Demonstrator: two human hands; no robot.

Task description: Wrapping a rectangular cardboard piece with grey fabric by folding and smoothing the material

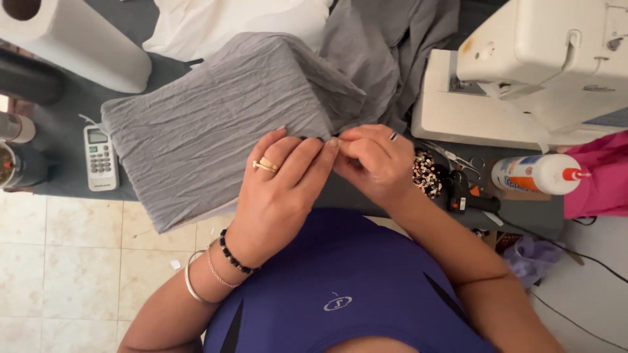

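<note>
Dark grey tabletop [72, 111], pale tiled floor [65, 261] below its near edge. Person seated close, seen from above.

Grey crinkled fabric [209, 124]: folded into a thick block on the table's middle, near corner hanging just past the table edge. Looks light, soft, limp; the crinkle should give some grip, not slippery. Not fragile. It will sag if lifted by one point, so the folded edge or a pinched hem is the sensible place to take it.

Left hand [281, 189]: lies over the fabric's right edge, fingers curled narrow, fingertips pinching that edge. Gold ring on one finger, bracelets at the wrist.

Right hand [373, 163]: just beside the left, fingertips touching or nearly touching it at the same spot on the edge. Closed in a fine pinch; whether it holds a pin or needle as well as cloth, I cannot tell — too small. Dark ring on one finger.

Fabric therefore sits ahead of and to the left of both hands, with only its right edge between the fingers.

Outward: white sewing machine [523, 78] at right rear, loose grey cloth heaped beside it. Glue bottle [536, 175] lying on its side, small scissors [458, 157] near. Remote control [100, 158] left of the fabric; paper towel roll [72, 39] at far left. Pink cloth [602, 176] at the right edge.
</note>
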